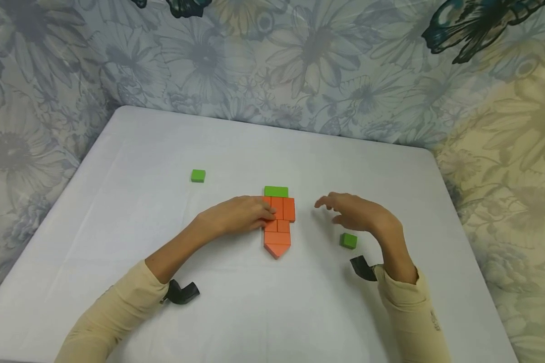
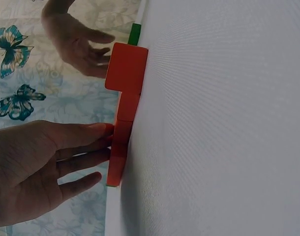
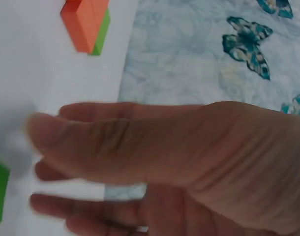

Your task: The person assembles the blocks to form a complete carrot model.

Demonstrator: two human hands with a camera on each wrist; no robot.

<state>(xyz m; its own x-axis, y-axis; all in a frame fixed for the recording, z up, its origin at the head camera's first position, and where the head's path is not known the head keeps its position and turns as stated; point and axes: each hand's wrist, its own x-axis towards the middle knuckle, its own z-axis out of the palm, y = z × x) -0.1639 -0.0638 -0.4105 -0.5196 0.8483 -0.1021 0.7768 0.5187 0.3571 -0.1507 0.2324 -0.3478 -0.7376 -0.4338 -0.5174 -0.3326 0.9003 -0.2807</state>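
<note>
Several orange blocks (image 1: 278, 238) lie against one another in the middle of the white table, with a pointed end toward the near side. A green block (image 1: 276, 191) adjoins their far end. My left hand (image 1: 242, 214) touches the upper left orange blocks with its fingertips; the left wrist view shows those fingers (image 2: 86, 160) nearly straight. To the right, apart from the blocks, my right hand (image 1: 359, 212) hovers over the table with nothing between its fingers. Just below it sits a green cube (image 1: 348, 240).
Another small green block (image 1: 198, 176) lies alone at the left. Black wrist-worn pieces (image 1: 181, 292) stick out near both cuffs. Flower-and-butterfly cloth (image 1: 272, 60) rises behind the white table's (image 1: 163, 146) far edge.
</note>
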